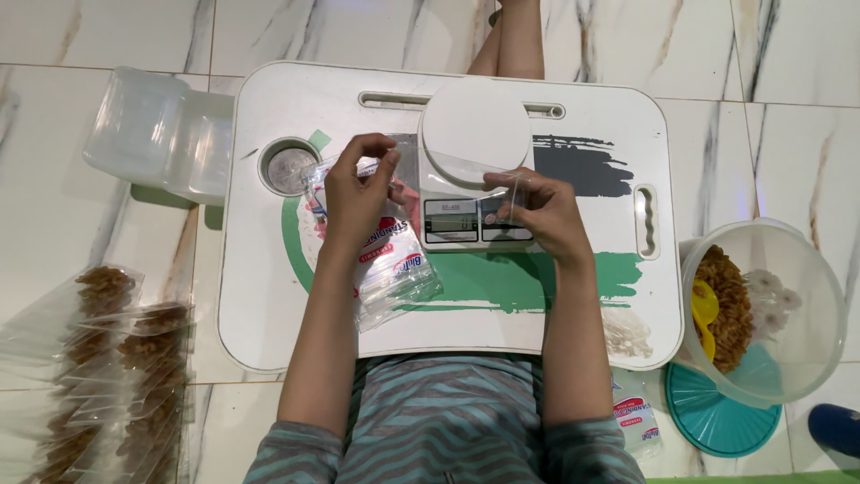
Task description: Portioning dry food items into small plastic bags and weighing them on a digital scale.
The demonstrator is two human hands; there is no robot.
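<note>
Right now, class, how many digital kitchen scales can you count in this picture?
1. The white scale sits on the lap tray, between the left hand and right hand. None seems hidden.

Snack bowl [788, 269], teal lid [717, 417], containers [161, 134]

A clear, empty plastic pouch [457, 175] is stretched between the left hand [356, 193] and the right hand [542, 211] above a white digital kitchen scale [475, 134]. A stack of clear pouches [394, 269] is seen on the white lap tray [269, 296].
</note>
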